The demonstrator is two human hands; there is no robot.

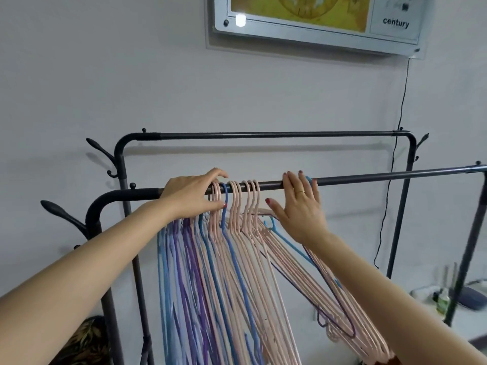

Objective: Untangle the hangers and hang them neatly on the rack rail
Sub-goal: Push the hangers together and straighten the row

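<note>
Two dark rails cross the rack: a near rail [382,177] and a far rail [263,134]. Several pink hangers [237,206] and one dark blue hanger [224,219] hook over the near rail. A dense bunch of blue and purple hangers [184,272] hangs left of them. My left hand [195,196] is curled over the rail and that bunch's hooks, thumb underneath. My right hand [300,206] lies flat, fingers spread, against the rail and the right side of the pink hangers. A light blue hanger [287,239] has its hook behind those fingers. The lower ends fan out to the right.
Black coat pegs [60,210] stick out from the rack's left posts. A framed panel [316,22] hangs on the wall above, with a cable [395,127] running down from it. Small bottles [442,301] stand on a white surface at the right. Patterned cloth [87,341] lies at the bottom left.
</note>
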